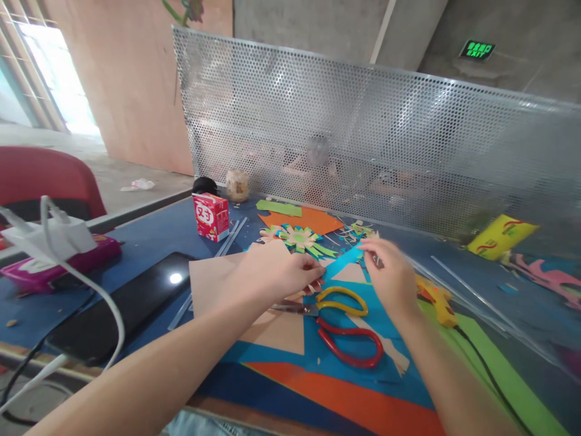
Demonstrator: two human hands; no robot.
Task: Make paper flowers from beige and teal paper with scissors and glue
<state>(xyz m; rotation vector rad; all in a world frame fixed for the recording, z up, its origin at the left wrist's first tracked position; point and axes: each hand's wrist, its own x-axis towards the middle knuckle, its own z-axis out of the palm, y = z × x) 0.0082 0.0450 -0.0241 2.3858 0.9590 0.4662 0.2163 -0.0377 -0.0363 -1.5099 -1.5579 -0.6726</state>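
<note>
A short strip of blue paper (341, 263) is stretched between my two hands above the table. My left hand (290, 270) pinches its left end between thumb and fingers, and my right hand (385, 266) grips the other end, higher up. Just below lie scissors (351, 330) with one yellow and one red handle, their blades pointing left under my left wrist. Beneath them are a beige paper sheet (276, 330) and blue paper (313, 354). Beyond my hands sits a layered paper flower (299, 238) in green, beige and blue.
A yellow glue gun (438, 300) with a black cord lies right of my right hand, near clear glue sticks (467, 293). At left are a phone (131, 306), a power strip (49, 236) and a red box (210, 216). A perforated metal screen (363, 133) borders the back.
</note>
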